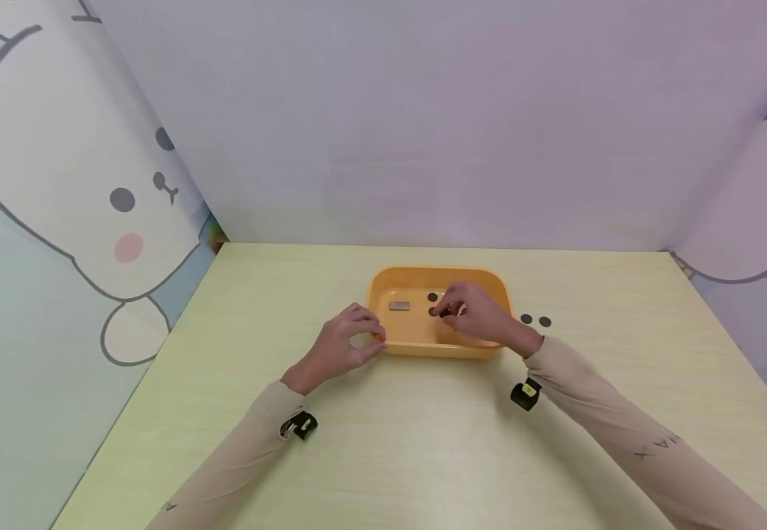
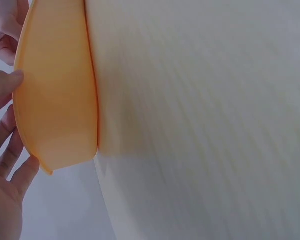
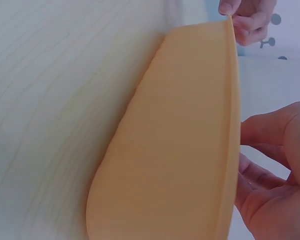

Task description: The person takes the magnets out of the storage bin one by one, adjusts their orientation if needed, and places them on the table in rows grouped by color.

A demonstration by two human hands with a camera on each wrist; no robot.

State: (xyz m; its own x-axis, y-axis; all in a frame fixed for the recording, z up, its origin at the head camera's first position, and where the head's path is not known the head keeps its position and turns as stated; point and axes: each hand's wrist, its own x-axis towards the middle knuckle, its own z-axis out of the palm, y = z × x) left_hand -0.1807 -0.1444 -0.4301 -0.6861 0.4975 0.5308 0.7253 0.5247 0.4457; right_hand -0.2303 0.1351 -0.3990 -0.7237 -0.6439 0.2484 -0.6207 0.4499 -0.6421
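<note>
An orange plastic tray (image 1: pixel 416 350) stands on the table. At its front left corner my left hand (image 1: pixel 342 344) holds the rim, thumb on the front and fingers on the left side. My right hand (image 1: pixel 479 315) reaches down inside the tray, its fingertips pinching a small black disc (image 1: pixel 445 313). Close by on the tray floor lie two more black discs, one farther back (image 1: pixel 433 297) and one by the fingertips. A small greyish rectangular piece (image 1: pixel 400 305) lies in the tray's left part. In the right wrist view the tray wall (image 3: pixel 170 125) hides the right fingertips.
Two black discs, the nearer one a dark disc (image 1: pixel 526 319), lie on the pale wooden table (image 1: pixel 383 442) just right of the tray. Behind the table rises a plain light wall (image 1: pixel 410 147), with cartoon-printed panels at both sides.
</note>
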